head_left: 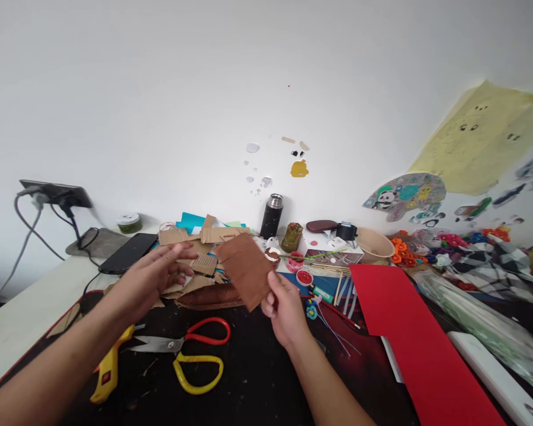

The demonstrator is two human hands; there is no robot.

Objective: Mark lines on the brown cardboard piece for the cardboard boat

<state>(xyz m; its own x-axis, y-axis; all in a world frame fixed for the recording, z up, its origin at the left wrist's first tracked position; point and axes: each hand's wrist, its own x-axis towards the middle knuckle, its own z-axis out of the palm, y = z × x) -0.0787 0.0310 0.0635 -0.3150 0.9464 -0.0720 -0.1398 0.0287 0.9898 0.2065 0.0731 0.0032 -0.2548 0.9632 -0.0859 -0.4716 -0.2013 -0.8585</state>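
Note:
My right hand (285, 307) pinches the lower edge of a brown cardboard sheet (245, 269) and holds it up, tilted, above the desk. Just left of the sheet, my left hand (157, 277) hovers with its fingers spread and holds nothing; it is nearest a small ribbed cardboard piece (204, 263). Under both hands lies a heap of cardboard scraps (190, 287). Scissors with one red and one yellow handle (190, 349) lie on the dark mat (257, 378) in front of me.
A yellow glue gun (109, 370) lies at the left by a phone (128, 252). A large red sheet (408, 337) covers the right side. A black flask (271, 216), paint pots (304, 277), a bowl (373, 244), paper flowers and a plaid cloth crowd the back.

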